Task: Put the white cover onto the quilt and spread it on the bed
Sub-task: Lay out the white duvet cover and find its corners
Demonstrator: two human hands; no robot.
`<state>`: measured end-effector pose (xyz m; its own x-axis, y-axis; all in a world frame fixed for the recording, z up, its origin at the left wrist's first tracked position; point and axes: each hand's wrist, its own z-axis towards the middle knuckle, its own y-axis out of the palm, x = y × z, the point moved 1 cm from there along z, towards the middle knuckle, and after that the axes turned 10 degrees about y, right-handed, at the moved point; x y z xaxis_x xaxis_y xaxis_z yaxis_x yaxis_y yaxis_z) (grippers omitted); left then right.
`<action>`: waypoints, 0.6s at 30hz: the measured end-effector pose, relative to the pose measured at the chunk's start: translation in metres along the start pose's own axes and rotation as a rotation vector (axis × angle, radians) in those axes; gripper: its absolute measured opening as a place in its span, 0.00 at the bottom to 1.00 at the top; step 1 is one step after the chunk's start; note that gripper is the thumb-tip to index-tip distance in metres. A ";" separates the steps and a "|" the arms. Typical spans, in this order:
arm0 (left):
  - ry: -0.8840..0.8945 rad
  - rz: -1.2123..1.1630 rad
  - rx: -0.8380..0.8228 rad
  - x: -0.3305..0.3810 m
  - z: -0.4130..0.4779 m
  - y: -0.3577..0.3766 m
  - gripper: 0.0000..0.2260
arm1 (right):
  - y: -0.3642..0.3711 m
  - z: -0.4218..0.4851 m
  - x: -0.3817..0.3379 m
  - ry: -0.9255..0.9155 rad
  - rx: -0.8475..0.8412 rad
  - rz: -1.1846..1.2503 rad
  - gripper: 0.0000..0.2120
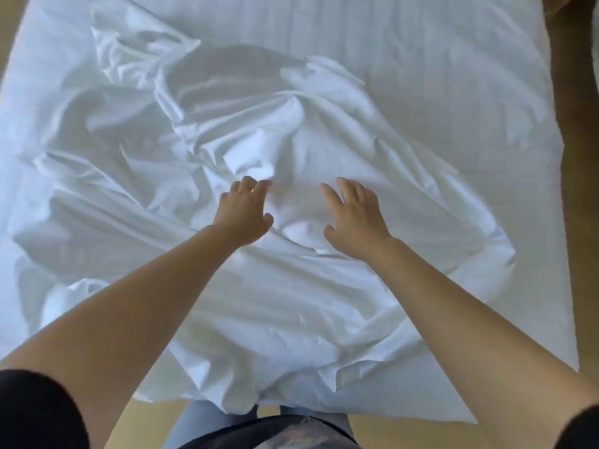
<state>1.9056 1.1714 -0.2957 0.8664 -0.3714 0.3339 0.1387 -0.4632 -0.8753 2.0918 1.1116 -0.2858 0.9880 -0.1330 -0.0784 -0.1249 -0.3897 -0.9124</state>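
White cover (291, 319) lies crumpled on the bed (421, 43), near end; likely light, limp, bunches easily | left hand (244, 210): fingers bent on a fold, grip unclear | right hand (355, 218): spread, released | best hold: a corner or hem

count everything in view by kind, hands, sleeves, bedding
hands: 2 (left hand, right hand)
black sleeves: 2 (left sleeve, right sleeve)
cover, crumpled: 1
bed: 1
total: 6
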 end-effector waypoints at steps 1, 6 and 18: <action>-0.020 0.029 0.032 -0.017 0.006 -0.009 0.28 | -0.004 0.012 -0.015 -0.024 -0.003 0.001 0.34; -0.209 0.124 0.157 -0.120 0.031 -0.050 0.34 | -0.023 0.073 -0.090 -0.084 -0.010 -0.011 0.36; -0.264 0.292 0.161 -0.297 0.074 -0.098 0.35 | -0.027 0.204 -0.251 -0.141 0.215 -0.078 0.39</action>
<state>1.6699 1.3867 -0.3353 0.9705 -0.2402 -0.0192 -0.0761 -0.2299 -0.9702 1.8660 1.3415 -0.3238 0.9986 0.0242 -0.0460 -0.0406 -0.1897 -0.9810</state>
